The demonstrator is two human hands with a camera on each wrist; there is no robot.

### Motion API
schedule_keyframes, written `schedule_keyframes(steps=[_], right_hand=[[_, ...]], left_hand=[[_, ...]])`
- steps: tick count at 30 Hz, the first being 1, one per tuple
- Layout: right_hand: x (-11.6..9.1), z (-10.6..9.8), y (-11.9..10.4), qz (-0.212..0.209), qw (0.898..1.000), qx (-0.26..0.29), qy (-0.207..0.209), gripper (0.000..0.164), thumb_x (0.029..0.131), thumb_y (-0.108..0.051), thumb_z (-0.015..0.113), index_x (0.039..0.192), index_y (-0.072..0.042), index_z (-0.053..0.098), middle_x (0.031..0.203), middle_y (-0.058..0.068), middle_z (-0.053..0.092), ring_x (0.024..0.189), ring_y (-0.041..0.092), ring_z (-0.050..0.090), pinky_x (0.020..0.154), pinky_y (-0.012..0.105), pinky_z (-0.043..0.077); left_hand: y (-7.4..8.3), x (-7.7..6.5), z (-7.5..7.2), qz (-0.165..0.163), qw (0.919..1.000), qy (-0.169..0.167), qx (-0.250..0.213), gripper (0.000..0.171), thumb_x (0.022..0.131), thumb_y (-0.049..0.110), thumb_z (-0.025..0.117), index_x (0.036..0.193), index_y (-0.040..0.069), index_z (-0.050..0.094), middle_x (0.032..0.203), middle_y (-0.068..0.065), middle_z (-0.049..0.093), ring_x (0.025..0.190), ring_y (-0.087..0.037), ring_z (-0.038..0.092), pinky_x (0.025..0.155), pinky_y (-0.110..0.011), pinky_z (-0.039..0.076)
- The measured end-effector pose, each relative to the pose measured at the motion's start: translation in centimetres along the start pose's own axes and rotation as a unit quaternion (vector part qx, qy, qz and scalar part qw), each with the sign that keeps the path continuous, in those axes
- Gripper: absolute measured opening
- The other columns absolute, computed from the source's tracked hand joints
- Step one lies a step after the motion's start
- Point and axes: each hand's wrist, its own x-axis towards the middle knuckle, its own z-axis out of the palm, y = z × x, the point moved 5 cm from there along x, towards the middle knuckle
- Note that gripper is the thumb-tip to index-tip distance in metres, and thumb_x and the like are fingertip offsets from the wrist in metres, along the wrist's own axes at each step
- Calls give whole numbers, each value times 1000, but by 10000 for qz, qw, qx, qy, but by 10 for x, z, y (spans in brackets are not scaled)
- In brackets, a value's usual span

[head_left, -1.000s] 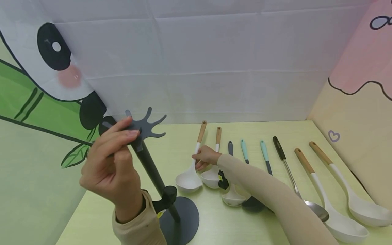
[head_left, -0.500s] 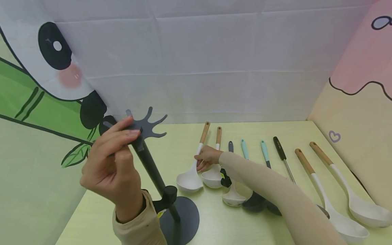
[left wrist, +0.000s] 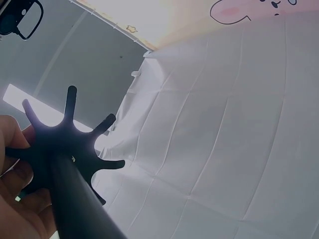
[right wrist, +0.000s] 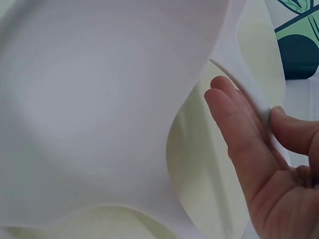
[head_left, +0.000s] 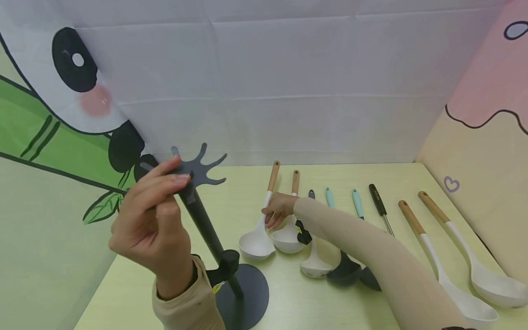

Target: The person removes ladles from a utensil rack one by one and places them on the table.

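Observation:
With thumb and fingers my left hand [head_left: 152, 224] pinches the prong-shaped hook top [head_left: 200, 170] of a dark grey utensil stand [head_left: 202, 224]. The left wrist view shows the hook top [left wrist: 70, 137] from below, fingers at its left prongs. On the table, the right hand [head_left: 279, 208] holds the white neck of the leftmost ladle [head_left: 255, 243], which has a wooden handle. In the right wrist view, thumb and fingers of that hand [right wrist: 279, 174] pinch the ladle's neck [right wrist: 251, 92] from both sides. A similar ladle [head_left: 288, 240] lies just right, partly behind the right hand.
Farther right lie a grey-handled white ladle [head_left: 315, 266], teal-handled dark utensils [head_left: 344, 270], a black-handled metal utensil [head_left: 376, 198] and large wooden-handled white ladles [head_left: 474, 311]. My right forearm crosses over several of them. The stand's round base [head_left: 247, 302] sits at front left.
The held ladle's handle end has swung slightly right and then partly back left. My right forearm has shifted a little. The left hand keeps its hold on the stand.

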Motion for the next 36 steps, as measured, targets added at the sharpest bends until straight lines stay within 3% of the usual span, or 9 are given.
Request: schedule_keyframes(steps=[10, 21, 29, 36], right_hand=[[7, 0, -4, 337, 9992, -50, -205, 23, 94, -12, 50, 94, 8, 60, 93, 24, 65, 78, 30, 67, 71, 38, 55], [13, -1, -1, 568, 9978, -322, -120, 27, 93, -17, 52, 92, 8, 64, 91, 21, 67, 85, 30, 66, 77, 40, 53], [18, -3, 4, 713, 9950, -683, 153, 28, 91, -23, 56, 87, 4, 64, 74, 11, 64, 63, 22, 63, 73, 39, 54], [28, -3, 9, 776, 9933, -834, 212, 28, 90, -26, 57, 79, -1, 63, 66, 6, 60, 56, 17, 58, 54, 28, 51]], left_hand=[[1, 0, -1, -21, 10000, 1, 67, 19, 70, -7, 48, 59, -18, 59, 61, -25, 61, 71, -44, 63, 71, -50, 52], [0, 0, -3, -34, 10000, -7, 60, 18, 70, -7, 49, 60, -18, 59, 62, -25, 61, 72, -44, 63, 71, -50, 53], [1, -1, -3, -23, 10000, -17, 65, 19, 70, -7, 49, 59, -18, 59, 61, -25, 61, 72, -44, 63, 71, -50, 52], [1, 0, -3, -24, 10000, 3, 72, 19, 69, -7, 48, 59, -18, 59, 61, -25, 61, 71, -44, 63, 71, -50, 52]])
